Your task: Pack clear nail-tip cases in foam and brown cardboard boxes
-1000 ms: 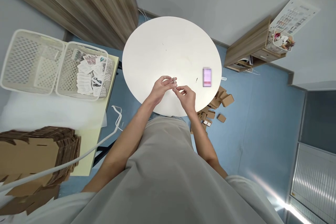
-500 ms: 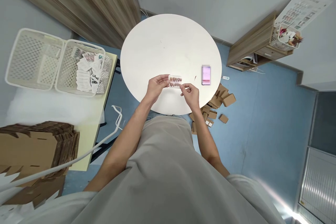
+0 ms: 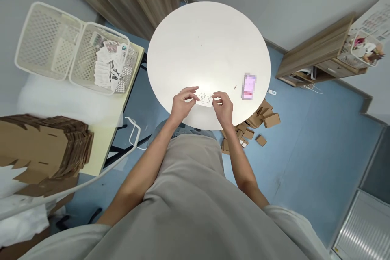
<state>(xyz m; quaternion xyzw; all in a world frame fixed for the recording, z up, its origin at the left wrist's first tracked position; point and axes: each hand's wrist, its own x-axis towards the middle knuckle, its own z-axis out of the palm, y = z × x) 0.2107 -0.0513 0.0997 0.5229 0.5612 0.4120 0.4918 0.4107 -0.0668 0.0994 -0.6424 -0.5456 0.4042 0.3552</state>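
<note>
A small white card of press-on nails (image 3: 204, 99) is held over the near part of the round white table (image 3: 207, 53), with its printed side facing up. My left hand (image 3: 183, 103) pinches the card's left edge between thumb and fingers. At the right edge, my right hand (image 3: 223, 107) grips it the same way. The nails themselves are hidden on the underside. A phone (image 3: 249, 86) with a pink, blurred screen lies on the table to the right of my right hand, and a small dark scrap (image 3: 234, 88) lies between them.
To the left, a side table (image 3: 105, 146) carries two white plastic baskets (image 3: 73, 63), one with many white cards, and stacked flat cardboard (image 3: 39, 142). Small cardboard boxes (image 3: 271, 120) lie on the floor at right. A white bent tube (image 3: 122, 157) crosses the left. A wooden cabinet (image 3: 319, 48) stands at far right.
The card has been turned over: its rows of pinkish nails faced up before, and now its printed back does. My right hand has closed on its right edge. My view has shifted slightly.
</note>
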